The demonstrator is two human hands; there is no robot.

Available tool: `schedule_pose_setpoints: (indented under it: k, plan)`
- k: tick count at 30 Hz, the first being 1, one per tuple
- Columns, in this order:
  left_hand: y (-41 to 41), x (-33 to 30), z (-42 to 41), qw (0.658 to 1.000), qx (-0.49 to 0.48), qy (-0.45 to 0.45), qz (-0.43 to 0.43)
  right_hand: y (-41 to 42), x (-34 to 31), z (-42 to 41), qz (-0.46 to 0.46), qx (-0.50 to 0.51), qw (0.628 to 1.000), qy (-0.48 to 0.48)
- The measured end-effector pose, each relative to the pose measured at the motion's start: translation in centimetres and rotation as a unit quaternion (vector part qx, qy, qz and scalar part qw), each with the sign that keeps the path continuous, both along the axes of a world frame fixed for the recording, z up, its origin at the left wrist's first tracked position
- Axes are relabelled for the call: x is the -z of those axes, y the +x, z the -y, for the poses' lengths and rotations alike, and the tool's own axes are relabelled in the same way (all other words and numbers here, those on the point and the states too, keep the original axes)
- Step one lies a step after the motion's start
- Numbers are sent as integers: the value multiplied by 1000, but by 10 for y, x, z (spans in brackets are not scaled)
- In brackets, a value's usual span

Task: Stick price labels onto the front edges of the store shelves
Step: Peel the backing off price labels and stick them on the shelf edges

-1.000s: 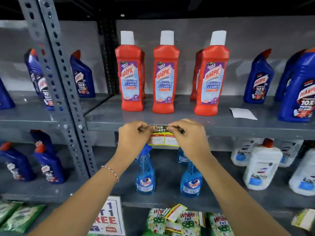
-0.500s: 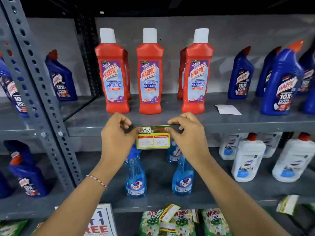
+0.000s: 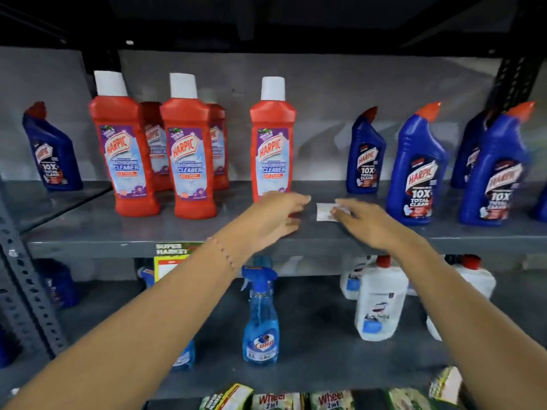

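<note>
A green and yellow price label (image 3: pixel 170 255) hangs from the front edge of the grey shelf (image 3: pixel 88 245), partly hidden behind my left forearm. A white slip of paper (image 3: pixel 325 211) lies flat on the shelf top between the red and the blue bottles. My left hand (image 3: pixel 278 216) hovers just left of the slip, fingers apart, holding nothing. My right hand (image 3: pixel 364 221) reaches over the shelf and its fingertips touch the slip's right end; motion blur hides whether it grips it.
Red Harpic bottles (image 3: pixel 189 149) stand left of the hands, blue Harpic bottles (image 3: pixel 417 170) to the right. Below are blue spray bottles (image 3: pixel 260 318) and white bottles (image 3: pixel 379 303). A perforated steel upright (image 3: pixel 20 288) runs down the left. Detergent packets (image 3: pixel 299 400) lie at the bottom.
Both hands have let go of the price label, which stays on the shelf edge, and have moved up and right to the white slip. The view shifted to the right.
</note>
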State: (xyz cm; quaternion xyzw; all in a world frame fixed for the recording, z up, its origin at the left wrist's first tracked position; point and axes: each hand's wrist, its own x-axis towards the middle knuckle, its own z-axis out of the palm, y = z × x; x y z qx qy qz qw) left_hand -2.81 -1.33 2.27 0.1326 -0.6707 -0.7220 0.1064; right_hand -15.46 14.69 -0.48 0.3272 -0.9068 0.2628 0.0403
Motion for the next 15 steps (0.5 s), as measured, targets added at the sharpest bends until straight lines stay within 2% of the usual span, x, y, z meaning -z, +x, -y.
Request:
schedule_pose_setpoints:
  k: [2,3,9,12,15]
  plan:
    - [-27,-6,-13,999,-2,20,32,-3,0,-6,29,-19,997,72]
    - [-38,-9,-19,998,-15,33,41,-1,0,-10,27,-34,996,75]
    - [-81,-17,-22,984,-89,131,81,-6,5,-37,-41,-102,994,12]
    - [-87,-17,-27,979,-69,183,63,-14,8,-40,-32,-111,992,-52]
    - [-88,-18,-39,980,-49,191,32,-20,11,-38,-56,-104,986,-120]
